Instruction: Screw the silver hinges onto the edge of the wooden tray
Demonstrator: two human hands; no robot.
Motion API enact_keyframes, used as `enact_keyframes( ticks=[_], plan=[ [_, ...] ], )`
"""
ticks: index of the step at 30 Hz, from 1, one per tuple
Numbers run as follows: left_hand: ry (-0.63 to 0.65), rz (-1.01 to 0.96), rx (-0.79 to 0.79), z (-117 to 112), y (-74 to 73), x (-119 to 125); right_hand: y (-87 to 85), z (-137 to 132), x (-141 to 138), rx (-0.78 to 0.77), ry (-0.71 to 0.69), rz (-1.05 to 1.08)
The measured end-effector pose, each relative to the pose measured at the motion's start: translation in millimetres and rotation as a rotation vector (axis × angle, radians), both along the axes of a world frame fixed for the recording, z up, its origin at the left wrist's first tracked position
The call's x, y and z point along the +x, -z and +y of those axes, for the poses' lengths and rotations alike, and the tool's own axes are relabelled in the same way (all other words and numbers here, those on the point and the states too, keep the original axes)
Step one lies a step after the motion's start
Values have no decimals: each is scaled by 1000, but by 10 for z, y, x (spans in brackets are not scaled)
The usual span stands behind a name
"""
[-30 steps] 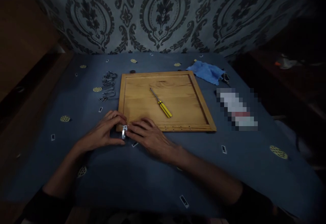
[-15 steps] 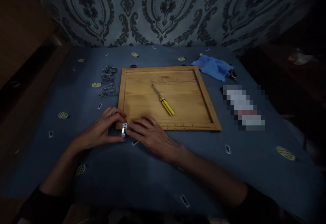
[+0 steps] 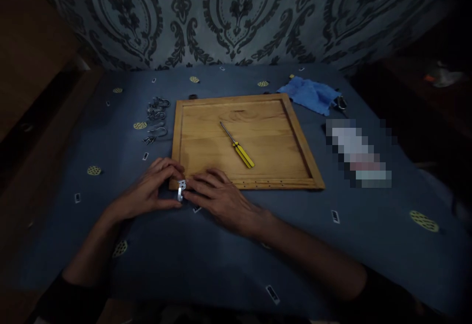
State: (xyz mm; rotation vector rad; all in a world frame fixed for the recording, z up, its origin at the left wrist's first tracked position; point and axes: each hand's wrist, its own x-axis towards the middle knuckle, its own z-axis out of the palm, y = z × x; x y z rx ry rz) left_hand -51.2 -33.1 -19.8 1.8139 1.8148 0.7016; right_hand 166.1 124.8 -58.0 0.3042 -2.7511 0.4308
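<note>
A small silvery metal hook point(image 3: 180, 192) with holes in its plate rests against the front edge of a shallow wooden tray or frame point(image 3: 313, 169), near its left corner. My left hand point(image 3: 145, 191) has curled fingers and thumb closed around the hook from the left. From the right, the fingertips of my right hand point(image 3: 223, 198) press on the same hook, the palm turned down. A screwdriver point(image 3: 243, 154) with a yellow-and-black handle lies inside the frame, its tip pointing away and left. Several small dark holes run along the frame's front rail.
Left of the frame lie several more metal hooks point(image 3: 158, 115) in a column, with a small heap of screws point(image 3: 149, 140) below them. A blue cloth point(image 3: 309, 94) sits at the back right. Nearer is a pixelated item point(image 3: 359, 154). A patterned blue cloth point(image 3: 155, 260) covers the surface.
The view has shifted slightly. Both hands stay at the hook by the frame's front left corner, with hardly any visible movement.
</note>
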Motion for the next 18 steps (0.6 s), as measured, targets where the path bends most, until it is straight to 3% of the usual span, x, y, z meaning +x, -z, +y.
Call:
enact_keyframes(
  ticks=[6, 9, 12, 15, 18],
  plan=[
    [-49, -180, 17, -29, -57, -51, 25, 2, -24, -6, -2, 10],
    [-303, -274, 84, -86, -51, -174, 48, 4, -36, -17, -1, 4],
    [-683, -90, 219, -136, 36, -373, 77, 6, -46, -20, -5, 21],
    [-774, 36, 280, -144, 158, -549, 90, 11, -52, -16, -6, 28],
    [-777, 127, 288, -111, 257, -628, 90, 14, -55, -16, -3, 35]
  ],
)
